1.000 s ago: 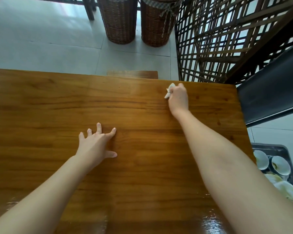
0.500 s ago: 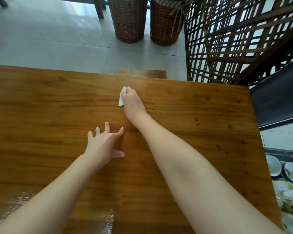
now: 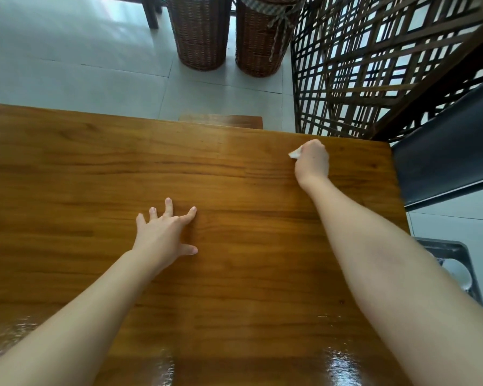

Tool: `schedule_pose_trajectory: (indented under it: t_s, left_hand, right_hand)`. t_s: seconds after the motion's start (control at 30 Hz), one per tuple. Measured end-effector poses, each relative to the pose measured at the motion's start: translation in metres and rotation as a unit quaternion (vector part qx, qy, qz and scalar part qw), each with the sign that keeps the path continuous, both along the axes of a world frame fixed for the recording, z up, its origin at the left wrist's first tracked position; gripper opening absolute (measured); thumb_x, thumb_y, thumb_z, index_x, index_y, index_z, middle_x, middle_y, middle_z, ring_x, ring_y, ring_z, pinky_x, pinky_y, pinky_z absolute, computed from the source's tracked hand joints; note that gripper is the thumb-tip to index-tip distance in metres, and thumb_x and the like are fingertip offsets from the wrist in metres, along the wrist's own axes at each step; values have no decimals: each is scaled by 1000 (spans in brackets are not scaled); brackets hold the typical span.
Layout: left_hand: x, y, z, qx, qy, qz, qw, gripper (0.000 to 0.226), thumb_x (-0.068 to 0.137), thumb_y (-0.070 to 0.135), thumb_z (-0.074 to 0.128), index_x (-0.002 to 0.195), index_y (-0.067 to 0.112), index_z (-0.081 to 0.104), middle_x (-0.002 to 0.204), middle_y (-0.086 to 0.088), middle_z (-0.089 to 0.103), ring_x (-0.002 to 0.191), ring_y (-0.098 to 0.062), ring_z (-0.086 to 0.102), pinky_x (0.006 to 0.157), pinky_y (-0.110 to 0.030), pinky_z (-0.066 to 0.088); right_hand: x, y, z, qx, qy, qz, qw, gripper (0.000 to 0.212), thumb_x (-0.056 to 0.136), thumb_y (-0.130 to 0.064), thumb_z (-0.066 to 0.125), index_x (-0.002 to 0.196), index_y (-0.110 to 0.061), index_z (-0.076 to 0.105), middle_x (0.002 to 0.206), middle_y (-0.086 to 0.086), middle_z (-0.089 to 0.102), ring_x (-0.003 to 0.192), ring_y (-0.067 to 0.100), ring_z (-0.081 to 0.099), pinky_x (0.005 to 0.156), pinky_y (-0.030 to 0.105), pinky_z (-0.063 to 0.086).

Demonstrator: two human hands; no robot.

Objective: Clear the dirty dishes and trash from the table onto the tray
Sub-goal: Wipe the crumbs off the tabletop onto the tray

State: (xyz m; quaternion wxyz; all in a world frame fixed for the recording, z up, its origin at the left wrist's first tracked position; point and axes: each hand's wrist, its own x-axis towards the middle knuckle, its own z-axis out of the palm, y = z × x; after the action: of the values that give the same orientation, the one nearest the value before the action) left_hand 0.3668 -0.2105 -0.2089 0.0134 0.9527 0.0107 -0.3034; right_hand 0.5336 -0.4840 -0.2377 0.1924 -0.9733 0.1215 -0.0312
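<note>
My right hand grips a crumpled white tissue and holds it against the wooden table near the far right corner. Only a small white corner of the tissue shows past the fingers. My left hand rests flat on the table's middle with its fingers spread. A dark grey tray sits below the table's right edge, with a white dish in it, mostly hidden by my right forearm.
Two tall wicker baskets stand on the tiled floor beyond the table. A wooden lattice screen rises at the far right. A dark chair seat sits by the right edge, and a wooden stool is tucked at the far edge.
My right hand has swept the tissue from the table's far middle back to the right, close to the far right corner. My left hand has stayed flat in place.
</note>
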Motion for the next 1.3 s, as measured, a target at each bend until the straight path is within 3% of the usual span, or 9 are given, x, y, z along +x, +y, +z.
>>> schedule_pose_trajectory:
  t_s: [0.2, 0.37, 0.47, 0.73, 0.83, 0.93, 1.07, 1.2, 1.3]
  left_hand:
    - [-1, -10, 6, 3, -19, 2, 1000, 87, 86, 56, 60, 152, 38, 6, 161, -14, -2, 147, -37, 8, 114, -56, 15]
    - [11, -43, 6, -44, -99, -54, 993, 82, 88, 46, 62, 151, 41, 9, 162, -6, -1, 147, -30, 13, 114, -52, 20]
    - [19, -68, 3, -76, -103, -72, 989, 81, 89, 44, 61, 151, 41, 9, 162, -4, 0, 147, -29, 13, 115, -51, 19]
    - [36, -100, -1, -82, -59, -138, 985, 86, 85, 50, 62, 152, 40, 8, 162, -2, -6, 148, -29, 2, 116, -53, 9]
    - [44, -110, 0, -59, -17, -139, 988, 90, 85, 43, 66, 152, 39, 6, 162, -4, -7, 148, -33, -1, 115, -57, 5]
    - [49, -113, -1, -52, 15, -126, 991, 92, 84, 38, 69, 152, 40, 6, 162, -3, -7, 148, -34, -2, 114, -59, 3]
    - [53, -117, 0, -34, 32, -124, 991, 93, 83, 37, 70, 152, 40, 7, 162, -3, -6, 147, -34, 0, 115, -58, 4]
    - [54, -117, -2, -36, 30, -118, 992, 94, 82, 38, 71, 151, 40, 8, 162, -2, -5, 148, -33, 1, 116, -56, 4]
    - [53, -116, -5, -41, 26, -113, 992, 95, 81, 38, 72, 151, 41, 8, 162, -1, -4, 148, -32, 1, 116, -55, 5]
  right_hand:
    - [-22, 88, -6, 41, -20, 151, 987, 23, 88, 3, 60, 111, -3, 62, 109, 11, 62, 99, 22, 62, 79, 22, 49]
    - [-19, 73, -9, 21, -18, 215, 976, 21, 91, -1, 59, 111, -2, 62, 106, 11, 63, 93, 19, 63, 74, 20, 51]
    - [-14, 14, -7, 6, -30, 141, 989, 13, 91, -5, 59, 103, -5, 63, 99, 8, 62, 86, 14, 60, 67, 15, 43]
    - [-23, -130, -3, 3, -40, -98, 994, 18, 93, -9, 57, 103, -1, 69, 109, 13, 63, 103, 23, 58, 75, 20, 40]
    - [-22, -95, -8, 31, -43, -72, 996, 16, 93, -8, 55, 104, -4, 67, 110, 10, 63, 102, 17, 58, 74, 14, 43]
    - [-21, -27, -17, 30, -60, 82, 994, 19, 93, 0, 51, 104, -3, 65, 106, 10, 64, 96, 18, 59, 69, 10, 40]
    - [-17, 27, -23, 39, -67, 190, 979, 24, 91, 1, 56, 113, -3, 64, 110, 9, 62, 100, 19, 56, 81, 21, 46]
    - [9, -23, -15, 2, -67, 167, 984, 17, 93, -2, 51, 104, -5, 63, 101, 8, 61, 93, 16, 56, 72, 17, 40]
    - [22, -99, -11, -12, -70, 22, 997, 18, 96, -8, 49, 99, -5, 67, 106, 9, 63, 94, 17, 60, 77, 20, 47]
